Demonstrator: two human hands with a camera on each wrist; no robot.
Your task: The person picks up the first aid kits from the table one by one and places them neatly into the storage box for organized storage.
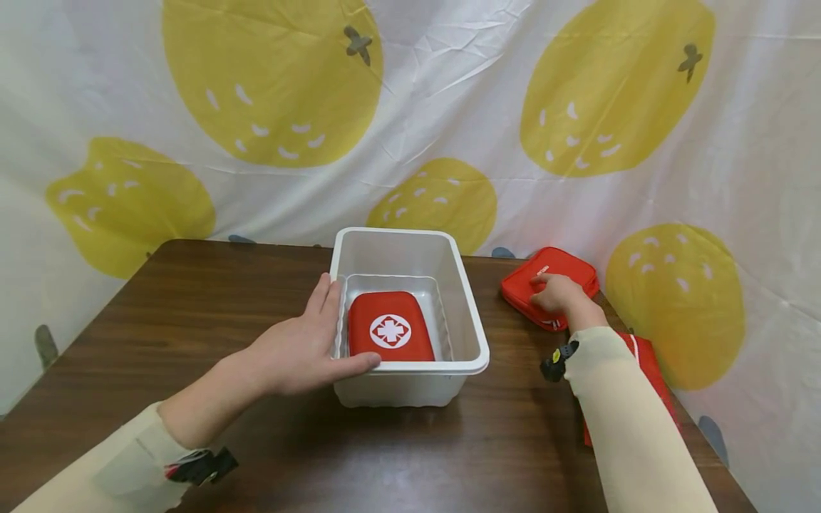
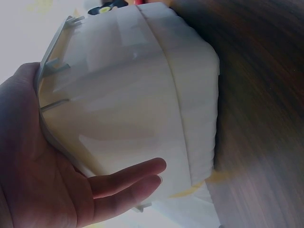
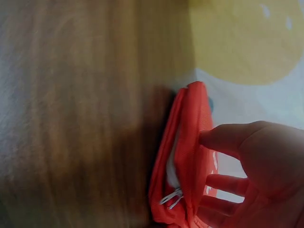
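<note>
A white plastic bin stands on the table, with a red first-aid case marked by a white cross lying inside. My left hand touches the bin's near left corner. Its thumb lies over the front rim, while straight fingers rest along the outer wall, as the left wrist view shows. On the right, my right hand touches the top of a red zippered pouch with thumb and fingertips. Zipper pulls hang at the pouch's side, where the seam gapes slightly around something white.
Another red item with a white stripe lies at the table's right edge, partly hidden under my right forearm. The dark wooden table ends against a lemon-print curtain behind and on the right.
</note>
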